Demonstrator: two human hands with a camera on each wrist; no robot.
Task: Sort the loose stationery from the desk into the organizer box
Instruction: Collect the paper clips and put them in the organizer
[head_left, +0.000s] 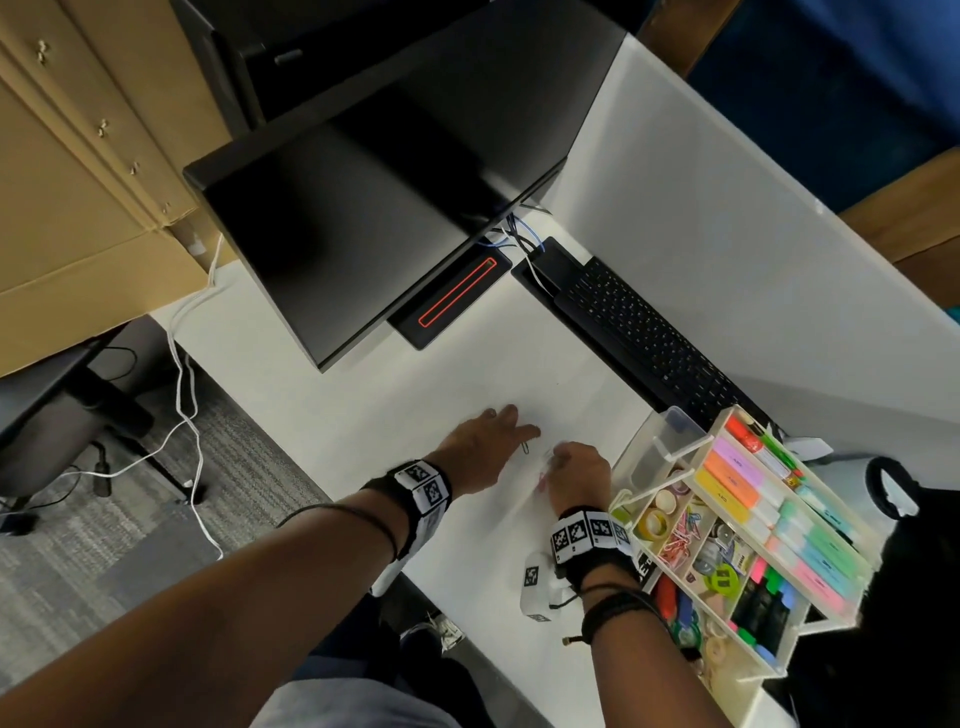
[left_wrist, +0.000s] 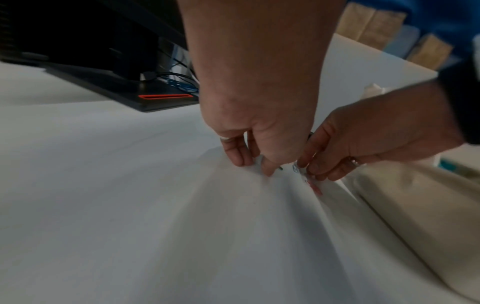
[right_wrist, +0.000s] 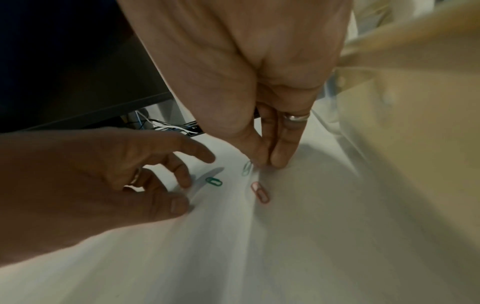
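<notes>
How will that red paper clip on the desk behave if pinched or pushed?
Probably slides rather than lifts: the red paper clip lies flat on the smooth white desk. Likely very light; thin wire loop. Probably needs fingertip or nail work, as the right hand seems to be doing at the pale green clip.

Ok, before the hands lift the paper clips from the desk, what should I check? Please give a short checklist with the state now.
1. Clips loose on desk: dark green clip, pale green clip, pink clip: ok.
2. Right hand fingertips at pale green clip: ok; pinched: cannot tell.
3. Left hand beside dark green clip, not holding it: ok.
4. Organizer box open, near right hand: ok.
5. Paper clip compartment has room: cannot tell.
</notes>
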